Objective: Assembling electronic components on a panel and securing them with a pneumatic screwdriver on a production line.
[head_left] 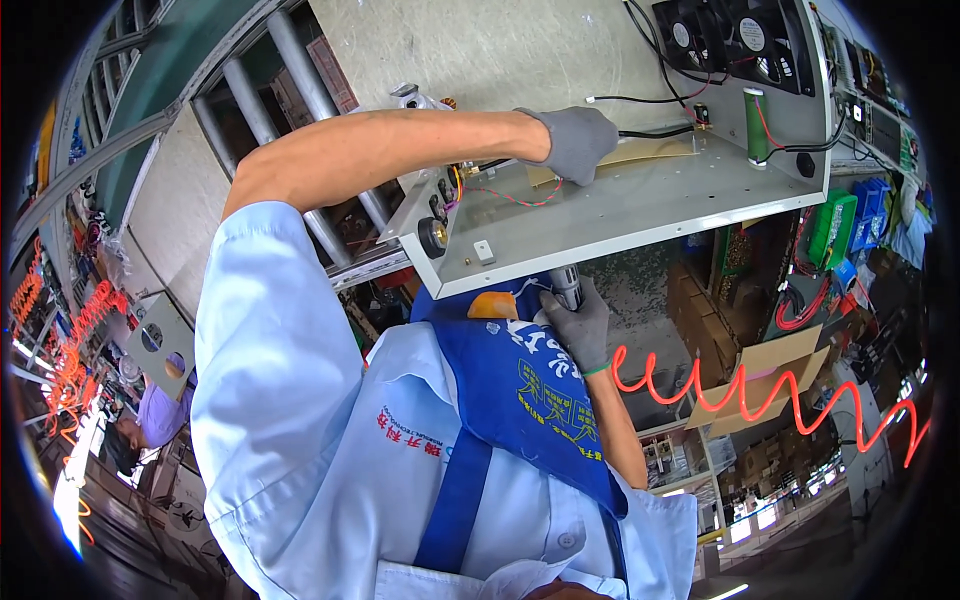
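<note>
My left hand (580, 145), in a grey glove, reaches across into an open grey metal chassis (600, 230). Its fingers are curled closed, and whatever they hold is hidden. Beside it are a tan sheet (650, 152), a black cable (655, 132) and a thin red-and-black wire (520, 203). Below the chassis's near edge, close to my apron, my gloved right hand (583, 325) is wrapped round a grey cylindrical tool (566, 287). A small white block (484, 252) sits on the chassis floor near the round black fitting (433, 236).
Two black fans (755, 38) and a green cylinder (755, 125) stand at the chassis's far right. An orange coiled hose (770, 395) hangs at the right, in front of a cardboard box (755, 375). Metal rollers (300, 65) lie left of the bench. Another person (160, 412) is at far left.
</note>
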The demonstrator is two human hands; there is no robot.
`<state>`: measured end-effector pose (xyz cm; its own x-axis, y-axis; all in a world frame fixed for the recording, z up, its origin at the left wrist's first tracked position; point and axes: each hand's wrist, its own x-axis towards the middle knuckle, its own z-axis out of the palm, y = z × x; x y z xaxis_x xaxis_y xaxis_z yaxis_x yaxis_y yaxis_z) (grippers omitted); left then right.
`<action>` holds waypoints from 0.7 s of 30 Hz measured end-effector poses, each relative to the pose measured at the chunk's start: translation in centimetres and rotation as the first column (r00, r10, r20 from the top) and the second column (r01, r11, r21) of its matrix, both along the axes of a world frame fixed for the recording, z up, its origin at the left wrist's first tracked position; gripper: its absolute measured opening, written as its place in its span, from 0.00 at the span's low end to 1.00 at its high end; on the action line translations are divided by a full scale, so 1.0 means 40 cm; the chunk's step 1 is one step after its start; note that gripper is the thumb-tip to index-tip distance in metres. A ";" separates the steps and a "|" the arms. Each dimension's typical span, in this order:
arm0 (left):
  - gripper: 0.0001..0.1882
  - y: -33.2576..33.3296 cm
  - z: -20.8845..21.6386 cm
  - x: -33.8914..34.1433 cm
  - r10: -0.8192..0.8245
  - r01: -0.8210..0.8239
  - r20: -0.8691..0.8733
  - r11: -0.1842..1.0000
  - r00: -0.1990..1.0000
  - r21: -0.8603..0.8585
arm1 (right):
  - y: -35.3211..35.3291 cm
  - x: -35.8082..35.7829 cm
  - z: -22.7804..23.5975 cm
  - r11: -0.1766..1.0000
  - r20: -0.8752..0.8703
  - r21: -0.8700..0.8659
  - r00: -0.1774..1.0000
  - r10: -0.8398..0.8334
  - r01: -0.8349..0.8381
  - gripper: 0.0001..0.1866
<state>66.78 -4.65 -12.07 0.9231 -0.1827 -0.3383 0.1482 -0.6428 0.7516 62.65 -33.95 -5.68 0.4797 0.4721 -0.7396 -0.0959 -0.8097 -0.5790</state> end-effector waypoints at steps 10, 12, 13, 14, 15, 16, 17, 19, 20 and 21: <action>0.16 0.005 0.010 0.000 -0.017 0.017 -0.039 1.000 0.999 -0.008 | -0.005 -0.006 -0.009 0.999 0.016 0.034 1.000 0.016 -0.016 0.19; 0.16 0.005 0.006 -0.005 -0.002 0.001 -0.023 1.000 1.000 -0.015 | -0.006 -0.006 -0.010 1.000 -0.016 0.030 1.000 -0.005 0.005 0.20; 0.14 0.004 0.005 -0.007 0.009 -0.009 -0.020 1.000 1.000 -0.020 | -0.006 -0.007 -0.011 1.000 0.007 0.020 1.000 0.018 -0.019 0.20; 0.13 0.004 0.004 -0.008 0.020 -0.020 -0.018 0.999 1.000 -0.025 | -0.007 -0.008 -0.011 1.000 -0.025 0.025 1.000 -0.004 0.005 0.20; 0.13 0.004 0.003 -0.008 0.019 -0.020 -0.033 0.999 0.999 -0.027 | -0.007 -0.009 -0.012 1.000 -0.031 0.026 0.999 -0.007 0.007 0.20; 0.13 0.004 0.002 -0.008 0.019 -0.020 -0.050 0.999 0.999 -0.029 | -0.008 -0.010 -0.012 0.999 -0.015 0.030 1.000 0.011 -0.011 0.20; 0.13 0.004 0.002 -0.008 0.018 -0.020 -0.066 0.999 0.998 -0.032 | -0.009 -0.011 -0.013 0.999 -0.085 0.022 0.996 -0.039 0.041 0.19; 0.13 0.013 0.000 -0.015 0.015 -0.018 -0.067 0.998 0.998 -0.059 | -0.009 -0.015 -0.017 0.995 -0.179 0.011 0.979 -0.098 0.101 0.19; 0.13 0.017 0.000 -0.019 0.012 -0.016 -0.066 0.997 0.998 -0.069 | -0.010 -0.015 -0.019 0.994 -0.191 0.031 0.977 -0.098 0.105 0.18; 0.13 0.023 0.000 -0.030 0.044 -0.056 -0.109 0.992 0.993 -0.109 | -0.012 -0.014 -0.021 0.993 -0.203 0.051 0.974 -0.098 0.111 0.18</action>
